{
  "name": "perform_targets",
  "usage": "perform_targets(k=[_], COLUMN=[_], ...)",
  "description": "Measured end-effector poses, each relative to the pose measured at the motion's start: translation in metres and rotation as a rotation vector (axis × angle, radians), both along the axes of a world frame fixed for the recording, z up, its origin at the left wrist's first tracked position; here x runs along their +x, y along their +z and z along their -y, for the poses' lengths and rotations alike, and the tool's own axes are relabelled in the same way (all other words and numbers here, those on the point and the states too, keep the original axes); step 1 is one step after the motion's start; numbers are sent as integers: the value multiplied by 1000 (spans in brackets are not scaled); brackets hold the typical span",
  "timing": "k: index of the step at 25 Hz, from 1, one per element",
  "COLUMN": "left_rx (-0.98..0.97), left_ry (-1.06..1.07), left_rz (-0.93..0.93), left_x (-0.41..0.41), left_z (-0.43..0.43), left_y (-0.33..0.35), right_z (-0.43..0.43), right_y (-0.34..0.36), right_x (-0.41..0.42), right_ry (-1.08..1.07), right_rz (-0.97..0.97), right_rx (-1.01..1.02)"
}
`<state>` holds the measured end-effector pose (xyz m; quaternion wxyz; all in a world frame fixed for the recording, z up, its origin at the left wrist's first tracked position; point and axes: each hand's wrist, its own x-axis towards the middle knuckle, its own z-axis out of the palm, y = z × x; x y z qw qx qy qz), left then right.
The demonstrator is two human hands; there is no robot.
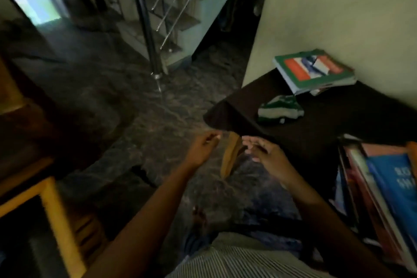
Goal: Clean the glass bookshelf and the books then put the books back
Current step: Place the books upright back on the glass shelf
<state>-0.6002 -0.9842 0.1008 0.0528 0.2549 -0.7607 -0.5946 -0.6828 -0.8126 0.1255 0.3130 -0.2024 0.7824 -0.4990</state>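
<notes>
My left hand (203, 148) and my right hand (262, 150) hover side by side just below the near corner of a dark table (338, 119). Both are blurred, with loose fingers, and I see nothing held in either. On the table lies a crumpled green and white cloth (280, 109). Behind it, against the wall, is a short stack of books (316, 72) with a green and orange cover on top. More books (388, 189), one with a blue cover, lean together at the far right edge.
A tan wooden piece (230, 158), seemingly a table leg, slants down under the table's corner between my hands. A yellow wooden frame (56, 216) stands at the lower left. A staircase with a metal railing (149, 29) rises beyond the dark marbled floor.
</notes>
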Motion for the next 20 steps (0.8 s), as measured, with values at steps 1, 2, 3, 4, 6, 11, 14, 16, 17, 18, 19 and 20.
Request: perform_targets(k=[1,2,3,4,6,11,14,16,17,18,19,20], left_rx=[25,39,54,83,142,231,233,195,179,174,184,200], left_ry=[-34,-63,-89,-104,-73,-177,-278,-323,-347,-369,-390,-423], left_rz=[-12,-20,-29,-35,-21,-21,9,18,28,46,67,83], left_x=[-25,-49,-73,-97,-141,-268,-351,-403,-427,-448,-467,-486], left_z=[12,25,39,53,75,113,127,130,130,129,127,125], left_y=[5,8,11,13,16,13,12,9,6,3,0,-5], right_z=[16,31,44,55,71,95,110,126,135,141,150,158], right_y=[10,19,25,30,37,18,2,-6,-7,-12,-13,-16], right_x=[-29,-58,-88,-117,-160,-271,-329,-367,-382,-399,-411,-424], right_ry=[-52,-121,-192,-249,-318,-455,-523,-661,-731,-790,-851,-905], right_rz=[-48,-91,-123,-153,-208,-388,-397,-365,-356,-336,-295,-254], right_rx=[-9,-21,-32,-28,51,328,452,485,538,615,697,783])
